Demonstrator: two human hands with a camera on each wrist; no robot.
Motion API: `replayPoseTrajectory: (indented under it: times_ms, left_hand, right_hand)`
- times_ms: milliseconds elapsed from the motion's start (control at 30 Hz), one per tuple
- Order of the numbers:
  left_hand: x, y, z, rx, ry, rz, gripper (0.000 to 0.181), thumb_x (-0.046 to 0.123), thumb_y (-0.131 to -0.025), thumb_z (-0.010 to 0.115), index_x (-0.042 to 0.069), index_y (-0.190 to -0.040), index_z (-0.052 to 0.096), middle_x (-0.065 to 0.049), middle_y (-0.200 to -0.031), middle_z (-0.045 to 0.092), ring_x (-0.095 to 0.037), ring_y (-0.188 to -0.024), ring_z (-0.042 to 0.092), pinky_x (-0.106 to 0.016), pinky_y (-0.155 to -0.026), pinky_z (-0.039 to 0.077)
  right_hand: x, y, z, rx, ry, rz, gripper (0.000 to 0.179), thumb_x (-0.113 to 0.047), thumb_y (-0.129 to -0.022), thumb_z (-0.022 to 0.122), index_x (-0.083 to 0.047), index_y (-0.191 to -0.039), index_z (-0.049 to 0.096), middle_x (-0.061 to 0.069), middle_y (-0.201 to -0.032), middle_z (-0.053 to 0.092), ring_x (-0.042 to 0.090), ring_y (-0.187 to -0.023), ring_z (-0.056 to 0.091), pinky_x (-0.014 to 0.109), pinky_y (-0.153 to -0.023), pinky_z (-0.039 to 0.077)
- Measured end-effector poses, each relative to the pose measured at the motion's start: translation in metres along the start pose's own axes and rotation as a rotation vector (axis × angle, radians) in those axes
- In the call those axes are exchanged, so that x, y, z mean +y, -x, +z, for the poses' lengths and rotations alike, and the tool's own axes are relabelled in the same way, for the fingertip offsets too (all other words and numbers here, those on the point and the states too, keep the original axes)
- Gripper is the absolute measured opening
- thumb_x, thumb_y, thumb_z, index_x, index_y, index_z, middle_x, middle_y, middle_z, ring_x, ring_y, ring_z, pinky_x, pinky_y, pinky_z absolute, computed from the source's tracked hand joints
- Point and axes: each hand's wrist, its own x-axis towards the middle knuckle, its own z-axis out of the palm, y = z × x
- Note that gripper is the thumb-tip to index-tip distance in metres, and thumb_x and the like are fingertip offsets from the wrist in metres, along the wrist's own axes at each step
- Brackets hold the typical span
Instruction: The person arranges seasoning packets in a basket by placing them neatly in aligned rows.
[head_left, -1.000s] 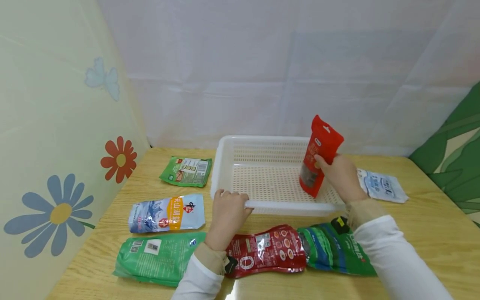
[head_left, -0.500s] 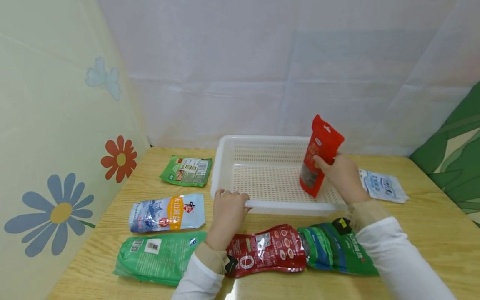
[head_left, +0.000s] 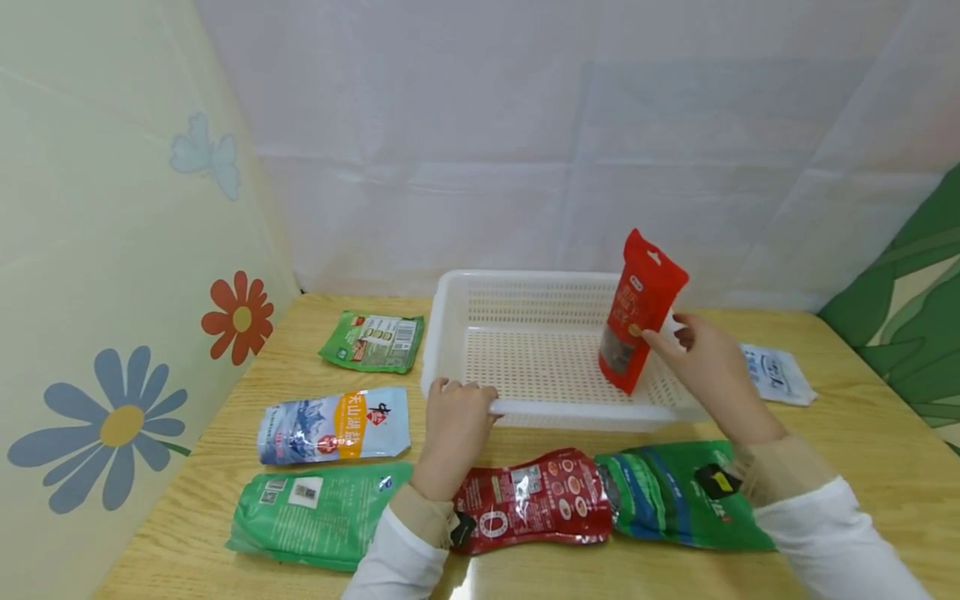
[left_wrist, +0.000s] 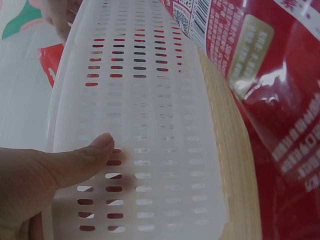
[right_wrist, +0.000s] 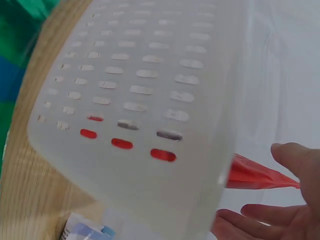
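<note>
Red packet (head_left: 637,304) tilted in white basket (head_left: 456,325) — edge between parted right thumb (right_wrist: 295,159) and fingers (right_wrist: 272,214) — left fingers (head_left: 456,393) curled round rim (head_left: 585,410)

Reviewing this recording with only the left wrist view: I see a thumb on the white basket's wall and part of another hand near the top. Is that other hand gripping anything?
Observer: No clear grip. In the right wrist view, the right hand has its thumb and fingers spread apart, with the edge of an upright red packet between them.
Operator: Where does that packet's lower end sit?
Observer: Inside the white basket, toward its right end in the head view.
Operator: Anything past the basket's left end?
Observer: Yes, a small green packet lies on the table there.
</note>
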Motion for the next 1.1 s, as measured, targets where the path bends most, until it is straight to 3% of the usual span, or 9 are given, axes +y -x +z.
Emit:
replayPoseTrajectory:
  times_ms: [300, 467, 600, 767, 867, 1100]
  left_hand:
    - [0.000, 0.001, -0.001, -0.002, 0.007, -0.011, 0.023, 0.039, -0.079, 0.071, 0.019, -0.091, 0.074, -0.001, -0.086, 0.075, -0.020, -0.075, 0.064, -0.039, -0.090, 0.045]
    - [0.001, 0.001, -0.001, -0.003, -0.001, -0.012, 0.024, 0.040, -0.079, 0.071, 0.020, -0.093, 0.074, 0.000, -0.088, 0.075, -0.019, -0.077, 0.065, -0.039, -0.091, 0.045]
    - [0.001, 0.001, -0.001, -0.003, -0.002, -0.008, 0.025, 0.040, -0.079, 0.072, 0.020, -0.094, 0.074, 0.000, -0.088, 0.075, -0.019, -0.077, 0.065, -0.040, -0.091, 0.046]
    - [0.001, 0.002, 0.000, 0.005, -0.007, -0.009, 0.024, 0.040, -0.079, 0.072, 0.020, -0.093, 0.074, 0.000, -0.087, 0.075, -0.019, -0.076, 0.065, -0.040, -0.091, 0.046]
    - [0.001, 0.002, 0.001, 0.011, -0.011, -0.003, 0.024, 0.039, -0.078, 0.072, 0.020, -0.091, 0.074, 0.000, -0.086, 0.075, -0.019, -0.075, 0.064, -0.040, -0.090, 0.046]
    - [0.001, 0.001, 0.001, 0.017, -0.005, 0.001, 0.023, 0.039, -0.079, 0.072, 0.019, -0.091, 0.074, -0.001, -0.085, 0.075, -0.020, -0.075, 0.064, -0.040, -0.090, 0.046]
  right_hand:
    - [0.026, 0.042, -0.008, 0.091, 0.049, -0.117, 0.073, -0.049, -0.095, 0.049, 0.008, -0.140, 0.038, 0.038, -0.129, 0.049, 0.053, -0.111, 0.050, 0.064, -0.084, 0.046]
    - [0.044, 0.065, 0.002, 0.153, 0.061, -0.197, 0.060, -0.036, -0.095, 0.057, 0.008, -0.134, 0.046, 0.037, -0.129, 0.048, 0.053, -0.114, 0.044, 0.069, -0.087, 0.039]
    - [0.056, 0.082, 0.015, 0.205, 0.093, -0.286, 0.048, -0.024, -0.089, 0.066, 0.008, -0.123, 0.054, 0.035, -0.121, 0.052, 0.051, -0.110, 0.047, 0.068, -0.084, 0.040]
    - [0.067, 0.097, 0.028, 0.210, 0.122, -0.380, 0.048, -0.011, -0.079, 0.076, 0.006, -0.120, 0.058, 0.030, -0.115, 0.056, 0.046, -0.102, 0.054, 0.064, -0.079, 0.046]
    - [0.072, 0.105, 0.033, 0.254, 0.124, -0.432, 0.049, -0.002, -0.072, 0.078, 0.005, -0.117, 0.059, 0.025, -0.113, 0.056, 0.041, -0.101, 0.054, 0.060, -0.077, 0.047]
    - [0.087, 0.114, 0.037, 0.119, 0.170, -0.310, 0.050, -0.019, -0.081, 0.075, 0.005, -0.121, 0.056, 0.029, -0.117, 0.054, 0.045, -0.103, 0.053, 0.065, -0.079, 0.046]
